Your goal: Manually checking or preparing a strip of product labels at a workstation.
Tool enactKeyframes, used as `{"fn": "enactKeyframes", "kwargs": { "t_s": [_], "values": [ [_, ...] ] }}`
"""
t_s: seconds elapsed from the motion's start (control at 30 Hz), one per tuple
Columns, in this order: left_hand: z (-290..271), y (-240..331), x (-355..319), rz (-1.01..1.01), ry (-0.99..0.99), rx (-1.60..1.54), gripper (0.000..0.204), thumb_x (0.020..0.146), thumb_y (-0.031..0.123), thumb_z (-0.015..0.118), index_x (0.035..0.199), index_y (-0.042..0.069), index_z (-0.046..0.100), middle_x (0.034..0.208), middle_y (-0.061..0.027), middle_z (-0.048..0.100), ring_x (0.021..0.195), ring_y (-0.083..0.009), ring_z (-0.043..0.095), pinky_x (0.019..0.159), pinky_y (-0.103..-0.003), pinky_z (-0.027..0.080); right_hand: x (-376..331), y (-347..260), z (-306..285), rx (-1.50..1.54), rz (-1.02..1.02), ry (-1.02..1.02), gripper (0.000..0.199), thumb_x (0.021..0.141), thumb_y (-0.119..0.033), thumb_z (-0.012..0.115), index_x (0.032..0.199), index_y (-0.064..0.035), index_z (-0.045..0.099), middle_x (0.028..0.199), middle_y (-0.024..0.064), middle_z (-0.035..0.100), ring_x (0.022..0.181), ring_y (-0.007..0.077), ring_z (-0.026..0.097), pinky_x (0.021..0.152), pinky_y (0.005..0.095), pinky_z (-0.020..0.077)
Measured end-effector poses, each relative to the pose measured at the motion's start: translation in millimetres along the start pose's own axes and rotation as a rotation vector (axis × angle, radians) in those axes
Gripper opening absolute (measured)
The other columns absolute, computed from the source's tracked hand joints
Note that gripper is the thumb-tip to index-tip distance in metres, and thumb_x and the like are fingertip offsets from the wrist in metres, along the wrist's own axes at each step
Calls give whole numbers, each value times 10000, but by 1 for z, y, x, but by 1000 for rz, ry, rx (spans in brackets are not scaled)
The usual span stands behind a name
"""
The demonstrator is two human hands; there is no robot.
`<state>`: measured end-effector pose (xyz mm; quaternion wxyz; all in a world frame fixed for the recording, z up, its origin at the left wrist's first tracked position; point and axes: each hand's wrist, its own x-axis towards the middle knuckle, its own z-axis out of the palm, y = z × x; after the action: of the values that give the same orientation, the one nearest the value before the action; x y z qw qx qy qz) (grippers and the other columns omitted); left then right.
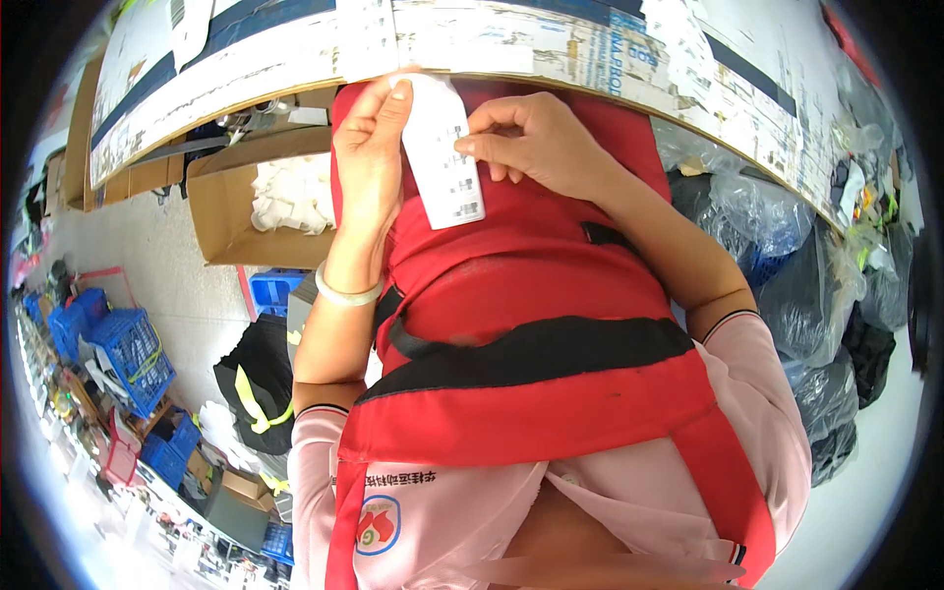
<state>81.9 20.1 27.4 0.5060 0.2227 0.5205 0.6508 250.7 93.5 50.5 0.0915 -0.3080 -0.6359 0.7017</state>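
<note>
A white strip of printed labels (440, 147) hangs over the lap of my red apron (531, 275), just off the worktable's near edge. My left hand (372, 138) pinches its upper left side, thumb on top. On the strip's right edge, the thumb and forefinger of my right hand (546, 143) are closed, the other fingers curled below. Small dark print runs down the strip's lower half. Another white printed strip (367, 39) lies on the tabletop right above my left hand; whether the two are joined is hidden behind the fingers.
The worn white worktable (472, 59) crosses the top. Left of my legs is a cardboard box (221, 211) holding cream-coloured pieces (292, 195). Blue plastic crates (133, 359) stand farther left on the floor. Clear plastic bags (801, 285) are heaped at the right.
</note>
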Motion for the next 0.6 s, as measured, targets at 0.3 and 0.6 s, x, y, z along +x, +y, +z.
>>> {"fn": "enactKeyframes", "kwargs": {
  "t_s": [0.3, 0.6],
  "values": [
    [-21, 20, -5, -71, -398, 345, 248, 899, 90, 629, 1123, -15, 638, 907, -21, 653, 814, -62, 578, 726, -185, 473, -2, 4, -1, 15, -11, 90, 152, 901, -170, 633, 924, -22, 656, 754, 13, 619, 628, 51, 567, 548, 188, 454],
    [-13, 6, -5, -208, -415, 436, 216, 845, 95, 699, 1031, -13, 682, 795, -8, 637, 660, -52, 542, 594, -186, 447, 6, 7, -12, -451, -407, 234, 125, 846, -118, 658, 863, 5, 666, 780, 37, 645, 690, 82, 592, 622, 235, 463]
  ]
}}
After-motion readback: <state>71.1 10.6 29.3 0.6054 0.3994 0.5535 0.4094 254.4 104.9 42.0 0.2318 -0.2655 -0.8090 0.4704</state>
